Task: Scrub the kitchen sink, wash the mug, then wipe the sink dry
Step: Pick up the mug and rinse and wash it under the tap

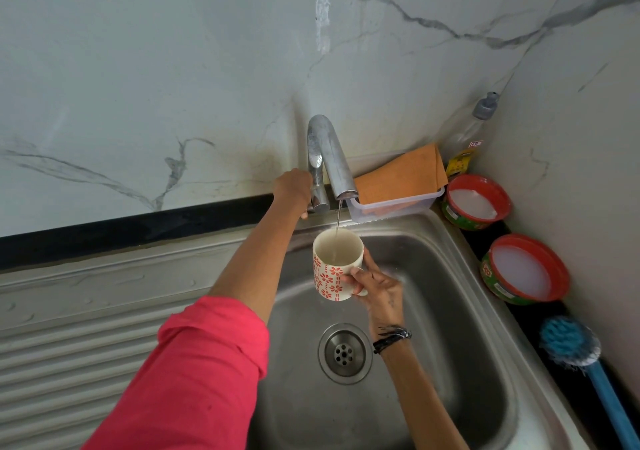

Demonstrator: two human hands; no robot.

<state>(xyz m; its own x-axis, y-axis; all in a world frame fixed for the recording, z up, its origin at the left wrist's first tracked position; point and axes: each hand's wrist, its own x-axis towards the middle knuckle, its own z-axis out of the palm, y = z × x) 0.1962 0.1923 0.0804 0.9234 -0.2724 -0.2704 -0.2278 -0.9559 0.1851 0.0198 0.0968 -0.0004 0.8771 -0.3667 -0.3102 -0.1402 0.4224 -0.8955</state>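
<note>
We see the right hand (pixel 375 285) wrapped around a floral mug (pixel 334 264), upright under the tap's (pixel 329 159) thin stream, over the steel sink (pixel 450 311), left hand (pixel 293 186) closed on the tap lever.

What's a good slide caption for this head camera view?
Right hand holds a mug under the tap's thin stream while left hand works the handle.

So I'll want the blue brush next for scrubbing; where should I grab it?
Take the blue brush by its long handle, below the bristle head, coming from the sink side: it lies along the right counter against the wall, head pointing toward the tubs, so only the basin side looks open.
</note>
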